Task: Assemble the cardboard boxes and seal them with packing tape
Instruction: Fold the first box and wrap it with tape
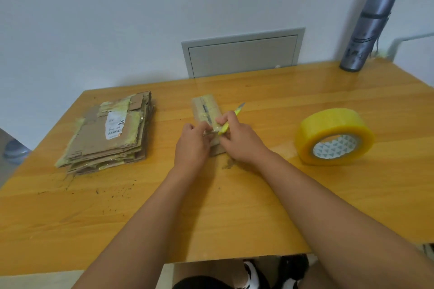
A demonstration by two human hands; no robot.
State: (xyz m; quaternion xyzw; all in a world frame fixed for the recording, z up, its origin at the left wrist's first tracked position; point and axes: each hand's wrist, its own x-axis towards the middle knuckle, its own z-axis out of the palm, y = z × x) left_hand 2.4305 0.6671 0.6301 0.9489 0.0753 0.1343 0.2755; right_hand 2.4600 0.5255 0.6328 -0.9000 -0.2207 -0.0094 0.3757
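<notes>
At the centre of the frame my left hand pinches the near end of a small cardboard box, fingers curled on it to keep it from sliding on the glossy wooden bench. My right hand is closed around a slim yellow utility knife, its blade tip pointing toward the upper right, away from my other hand; I judge I am trimming tape at the box's end, though my fingers hide the exact contact. The box is narrow, flat-topped and already streaked with shiny tape along its seam. At the left a stack of flattened boxes lies waiting, worn corrugated brown with old yellowed tape and a white label. At the right, the big translucent yellow tape roll stands on edge, within reach. A grey flask stands at the upper right.
</notes>
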